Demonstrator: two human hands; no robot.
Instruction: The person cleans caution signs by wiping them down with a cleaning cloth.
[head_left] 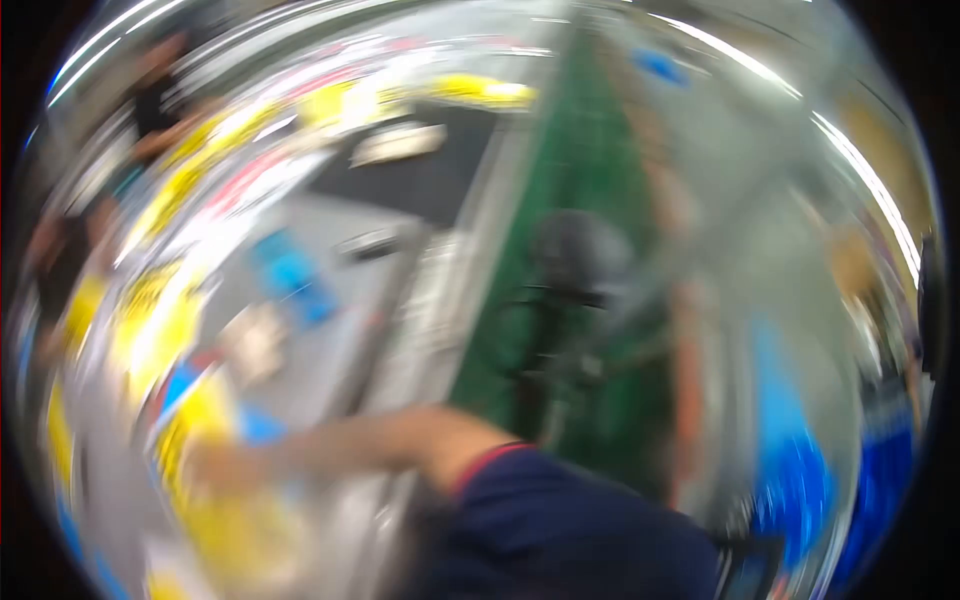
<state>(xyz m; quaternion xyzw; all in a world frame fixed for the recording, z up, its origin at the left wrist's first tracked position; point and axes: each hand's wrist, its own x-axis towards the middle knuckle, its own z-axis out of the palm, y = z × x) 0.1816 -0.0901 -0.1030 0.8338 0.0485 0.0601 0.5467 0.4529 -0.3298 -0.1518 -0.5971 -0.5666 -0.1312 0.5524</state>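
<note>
The whole view is smeared by motion. My right arm, in a navy sleeve with red trim, stretches left across the table edge. At its end my right hand (220, 470) is a blur over a yellow printed item (245, 540), its fingers unreadable; whether it grips the item I cannot tell. Just beyond lie an off-white bundle (255, 340) and a blue object (295, 280) on the grey tabletop (335, 355). More yellow printed pieces (155, 320) are along the left side. My left hand is out of view.
A black mat (450, 180) bears a whitish bundle (400, 143). A stool with a dark round seat (580, 250) stands on the green floor strip (590, 130) beside the table. One person (160, 110) is across the table at upper left. Blue material (790, 470) is at right.
</note>
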